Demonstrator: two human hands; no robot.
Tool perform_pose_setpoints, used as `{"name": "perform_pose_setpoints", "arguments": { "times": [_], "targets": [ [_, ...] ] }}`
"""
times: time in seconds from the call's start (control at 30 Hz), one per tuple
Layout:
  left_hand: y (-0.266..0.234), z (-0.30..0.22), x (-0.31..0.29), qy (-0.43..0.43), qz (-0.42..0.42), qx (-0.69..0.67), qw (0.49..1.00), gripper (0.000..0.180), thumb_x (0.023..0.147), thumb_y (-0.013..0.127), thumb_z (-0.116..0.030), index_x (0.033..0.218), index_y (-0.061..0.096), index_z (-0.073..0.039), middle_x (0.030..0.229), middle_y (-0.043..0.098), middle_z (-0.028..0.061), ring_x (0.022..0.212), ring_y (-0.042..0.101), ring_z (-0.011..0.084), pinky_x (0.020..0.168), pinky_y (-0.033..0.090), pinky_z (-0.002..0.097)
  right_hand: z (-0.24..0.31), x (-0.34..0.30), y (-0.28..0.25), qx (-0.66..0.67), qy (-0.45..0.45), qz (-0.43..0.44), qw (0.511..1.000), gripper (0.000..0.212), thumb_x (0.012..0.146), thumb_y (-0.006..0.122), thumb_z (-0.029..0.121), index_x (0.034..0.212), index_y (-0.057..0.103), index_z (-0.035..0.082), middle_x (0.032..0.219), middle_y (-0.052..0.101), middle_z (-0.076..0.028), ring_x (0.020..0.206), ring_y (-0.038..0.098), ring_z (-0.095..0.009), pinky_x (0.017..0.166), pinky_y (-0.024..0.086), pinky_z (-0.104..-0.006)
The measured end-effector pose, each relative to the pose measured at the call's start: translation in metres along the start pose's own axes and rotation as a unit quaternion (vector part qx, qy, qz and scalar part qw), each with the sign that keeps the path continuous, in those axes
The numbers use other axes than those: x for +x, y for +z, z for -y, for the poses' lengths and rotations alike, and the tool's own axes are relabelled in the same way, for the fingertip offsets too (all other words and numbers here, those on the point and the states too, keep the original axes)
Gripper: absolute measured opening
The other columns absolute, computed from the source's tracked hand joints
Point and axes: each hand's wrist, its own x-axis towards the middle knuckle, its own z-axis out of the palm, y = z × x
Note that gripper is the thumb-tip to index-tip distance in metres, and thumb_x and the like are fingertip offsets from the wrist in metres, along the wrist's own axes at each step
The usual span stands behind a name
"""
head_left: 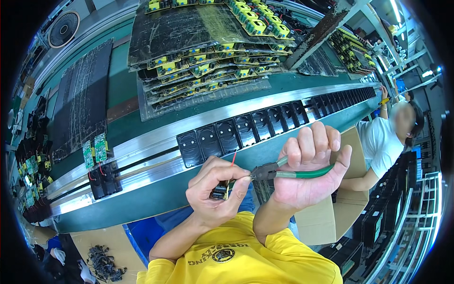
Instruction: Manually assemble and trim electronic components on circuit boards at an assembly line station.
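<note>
My left hand is closed around a small circuit board with black cylindrical parts, most of it hidden by the fingers. A thin red wire sticks up from it. In my right hand is a pair of green-handled cutting pliers, fingers curled over one handle and thumb along the other. The jaws of the pliers point left and meet the left fingertips at the board. Just beyond both hands runs a row of black plastic housings on a metal rail.
Stacked dark sheets carrying yellow-and-black boards stand behind the rail. Two green boards wired to black housings lie at left. A cardboard box is at my right, beside a person in a light shirt. Cables lie at lower left.
</note>
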Motion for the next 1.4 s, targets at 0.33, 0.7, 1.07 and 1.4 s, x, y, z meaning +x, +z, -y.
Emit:
{"name": "perform_pose_setpoints", "arguments": {
  "times": [0.33,0.7,1.07,1.4],
  "targets": [
    [-0.003,0.003,-0.001,0.010,0.018,0.010,1.000,0.021,0.086,0.088,0.006,0.104,0.084,-0.003,0.093,0.080,0.0057,0.078,0.063,0.0176,0.082,0.051,0.0316,0.007,0.001,-0.014,-0.040,0.005,0.110,0.993,0.031,0.121,0.047,0.031,0.095,0.053,0.015,0.080,0.040,0.003,0.064,0.027,-0.011,0.056,0.025,-0.0338],
    [-0.001,0.003,0.001,0.069,0.000,0.063,0.996,0.024,0.083,0.089,0.006,0.104,0.084,-0.004,0.094,0.081,0.0059,0.080,0.066,0.0180,0.079,0.052,0.0310,-0.004,0.001,0.022,-0.115,-0.035,-0.063,0.991,0.036,0.123,0.043,0.031,0.090,0.047,0.018,0.075,0.036,0.004,0.058,0.021,-0.010,0.051,0.020,-0.0324],
    [-0.019,-0.009,0.012,-0.088,0.133,-0.076,0.984,0.013,0.092,0.086,-0.001,0.104,0.083,-0.003,0.092,0.079,0.0059,0.081,0.066,0.0163,0.073,0.051,0.0276,0.023,0.019,0.020,-0.092,0.116,0.255,0.956,0.039,0.124,0.042,0.037,0.096,0.056,0.013,0.070,0.042,0.002,0.051,0.021,-0.011,0.047,0.018,-0.0308],
    [-0.024,0.003,0.018,-0.449,0.315,-0.501,0.669,0.013,0.104,0.079,-0.014,0.104,0.079,-0.001,0.090,0.076,0.0080,0.076,0.062,0.0142,0.064,0.045,0.0262,0.008,0.028,0.067,-0.022,0.261,0.544,0.797,0.046,0.113,0.051,0.030,0.073,0.056,0.010,0.067,0.050,-0.006,0.047,0.024,-0.015,0.046,0.017,-0.0331]
  ]
}}
